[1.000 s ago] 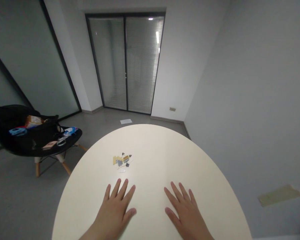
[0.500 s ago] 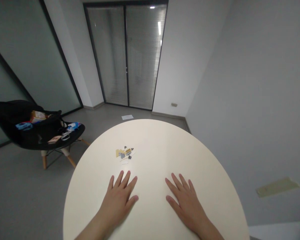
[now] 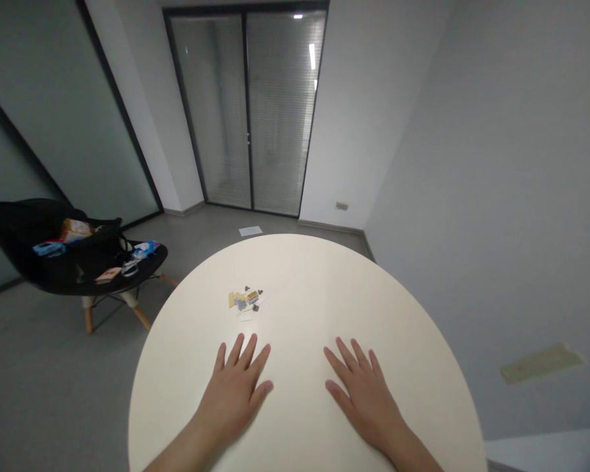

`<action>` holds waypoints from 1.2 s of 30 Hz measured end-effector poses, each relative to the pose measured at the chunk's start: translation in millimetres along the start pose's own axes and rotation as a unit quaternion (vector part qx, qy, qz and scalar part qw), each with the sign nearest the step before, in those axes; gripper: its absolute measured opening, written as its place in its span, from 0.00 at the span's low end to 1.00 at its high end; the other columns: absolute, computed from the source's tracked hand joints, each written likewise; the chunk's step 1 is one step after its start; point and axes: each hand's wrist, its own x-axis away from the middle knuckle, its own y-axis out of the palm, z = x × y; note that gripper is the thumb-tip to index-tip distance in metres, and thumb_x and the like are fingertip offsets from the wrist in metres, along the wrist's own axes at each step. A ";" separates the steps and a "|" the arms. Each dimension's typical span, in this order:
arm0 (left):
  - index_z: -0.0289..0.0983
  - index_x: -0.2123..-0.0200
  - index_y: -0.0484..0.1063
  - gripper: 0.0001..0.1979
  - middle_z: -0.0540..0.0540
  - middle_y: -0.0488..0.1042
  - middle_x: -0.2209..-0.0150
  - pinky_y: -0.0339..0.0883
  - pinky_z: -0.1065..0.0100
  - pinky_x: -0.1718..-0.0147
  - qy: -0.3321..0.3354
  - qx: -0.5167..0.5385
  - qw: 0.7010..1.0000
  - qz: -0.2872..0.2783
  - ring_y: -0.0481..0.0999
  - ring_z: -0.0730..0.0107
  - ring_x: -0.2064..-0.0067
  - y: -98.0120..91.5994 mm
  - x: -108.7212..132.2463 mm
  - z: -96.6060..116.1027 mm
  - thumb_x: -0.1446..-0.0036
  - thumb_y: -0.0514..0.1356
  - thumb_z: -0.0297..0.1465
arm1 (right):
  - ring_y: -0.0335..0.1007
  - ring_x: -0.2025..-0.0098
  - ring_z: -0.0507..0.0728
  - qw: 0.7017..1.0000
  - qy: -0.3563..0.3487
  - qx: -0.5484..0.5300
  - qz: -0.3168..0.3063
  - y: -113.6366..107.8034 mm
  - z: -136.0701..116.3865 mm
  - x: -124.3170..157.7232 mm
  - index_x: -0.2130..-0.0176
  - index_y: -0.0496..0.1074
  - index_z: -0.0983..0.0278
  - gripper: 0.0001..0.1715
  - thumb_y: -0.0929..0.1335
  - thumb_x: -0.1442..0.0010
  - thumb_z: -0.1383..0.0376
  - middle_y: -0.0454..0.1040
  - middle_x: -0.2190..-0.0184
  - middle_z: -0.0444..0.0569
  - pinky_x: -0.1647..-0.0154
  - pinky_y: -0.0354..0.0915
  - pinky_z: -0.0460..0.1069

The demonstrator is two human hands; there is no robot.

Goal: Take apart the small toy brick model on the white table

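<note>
Just two bare hands here, the left hand (image 3: 232,393) and the right hand (image 3: 366,393), nothing fancy: slim, longish fingers (image 3: 248,349), smooth skin, and nails that look trimmed short, though they're pretty tiny in the shot. The left forearm (image 3: 177,450) and right forearm (image 3: 412,450) are bare too and narrow toward the wrist, then the bottom of the frame cuts them off, so can't tell what's worn further up.

The person is holding the left hand (image 3: 233,393) and the right hand (image 3: 366,400) flat and open, palms facing down, fingers (image 3: 237,349) spreading apart, while the left forearm (image 3: 177,452) and right forearm (image 3: 413,449) are slanting inward from below.
</note>
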 end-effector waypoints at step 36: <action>0.41 0.32 0.54 0.33 0.37 0.45 0.29 0.48 0.43 0.36 -0.029 0.068 0.991 0.112 0.44 0.45 0.30 5.4 -8.3 -12.1 0.38 0.55 0.42 | 0.72 0.58 0.61 0.960 0.023 -0.131 0.245 3.0 14.9 -10.7 0.66 0.75 0.61 0.22 0.59 0.32 0.54 0.77 0.63 0.55 0.51 0.67 0.58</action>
